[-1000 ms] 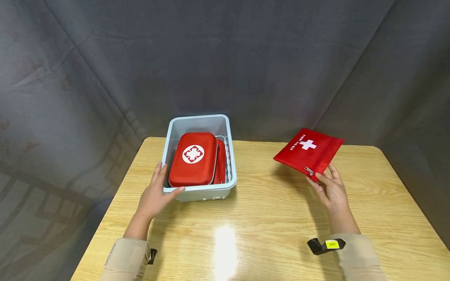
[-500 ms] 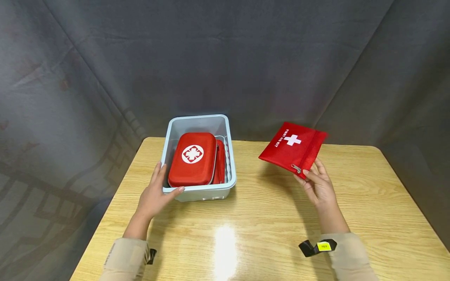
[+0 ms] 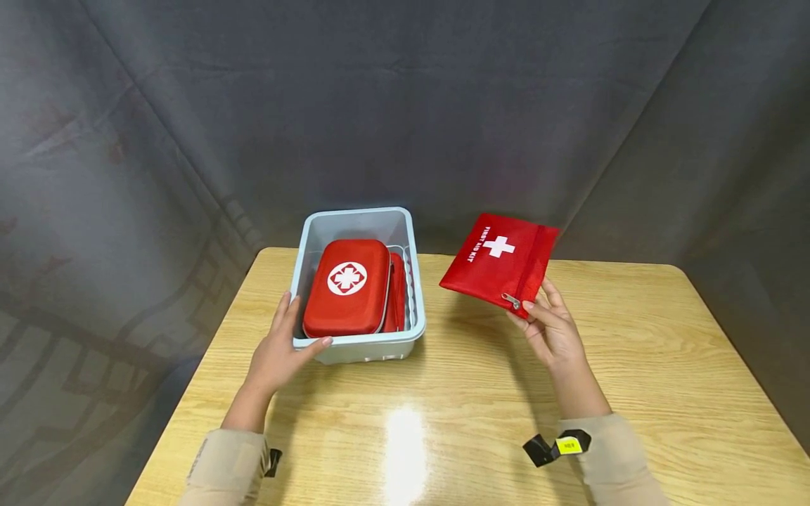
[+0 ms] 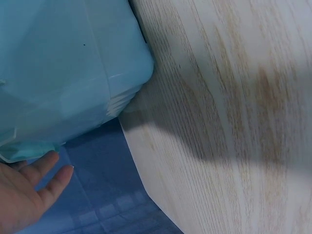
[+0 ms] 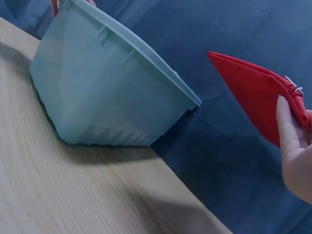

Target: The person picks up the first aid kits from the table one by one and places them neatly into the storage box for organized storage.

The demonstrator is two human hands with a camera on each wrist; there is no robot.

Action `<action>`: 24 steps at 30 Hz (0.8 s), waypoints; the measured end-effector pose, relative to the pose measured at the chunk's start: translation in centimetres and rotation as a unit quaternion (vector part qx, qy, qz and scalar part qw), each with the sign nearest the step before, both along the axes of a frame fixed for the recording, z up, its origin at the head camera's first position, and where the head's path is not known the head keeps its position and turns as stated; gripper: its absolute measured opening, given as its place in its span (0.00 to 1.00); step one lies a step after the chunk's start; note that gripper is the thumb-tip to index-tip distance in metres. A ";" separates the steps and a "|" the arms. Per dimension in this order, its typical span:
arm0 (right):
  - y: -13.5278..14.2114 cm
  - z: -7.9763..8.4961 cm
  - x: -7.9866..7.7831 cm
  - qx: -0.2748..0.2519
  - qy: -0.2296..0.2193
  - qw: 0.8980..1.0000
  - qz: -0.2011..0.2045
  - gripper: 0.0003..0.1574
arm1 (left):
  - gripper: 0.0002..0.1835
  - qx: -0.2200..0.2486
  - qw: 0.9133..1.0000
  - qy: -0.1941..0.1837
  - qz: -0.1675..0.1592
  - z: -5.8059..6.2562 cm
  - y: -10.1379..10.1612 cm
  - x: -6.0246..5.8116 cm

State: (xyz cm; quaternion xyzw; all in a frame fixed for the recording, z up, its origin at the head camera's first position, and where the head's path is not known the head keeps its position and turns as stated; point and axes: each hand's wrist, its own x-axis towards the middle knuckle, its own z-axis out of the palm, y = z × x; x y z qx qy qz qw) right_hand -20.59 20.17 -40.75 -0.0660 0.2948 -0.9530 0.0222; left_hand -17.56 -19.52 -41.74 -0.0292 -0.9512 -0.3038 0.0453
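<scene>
My right hand (image 3: 560,336) pinches a red zippered first aid pouch (image 3: 484,270) by its near right corner, between thumb and fingers. The pouch hangs tilted above the table, to the right of a light blue-grey plastic bin (image 3: 361,339); its white cross and lettering face up. In the right wrist view the pouch (image 5: 253,92) appears edge-on, apart from the bin (image 5: 102,83). My left hand (image 3: 277,357) rests on the bin's near left corner, thumb along the front rim and fingers extended at the left side. Inside the bin lies a red hard-shell first aid case (image 3: 357,306).
Beside the case, at the bin's right wall, stands another flat red zippered item (image 3: 396,295), partly hidden. The bin sits toward the back left of a wooden table (image 3: 481,422). A dark grey curtain (image 3: 443,105) hangs behind the table.
My right hand has carried the pouch steadily leftward, closer to the bin, and the pouch has turned slightly. The left hand and the bin have stayed in place.
</scene>
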 end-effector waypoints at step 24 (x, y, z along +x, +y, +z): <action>-5.9 1.5 -0.6 0.052 0.007 0.997 0.061 0.33 | 0.50 0.009 1.000 0.003 -0.002 -0.2 0.0 0.0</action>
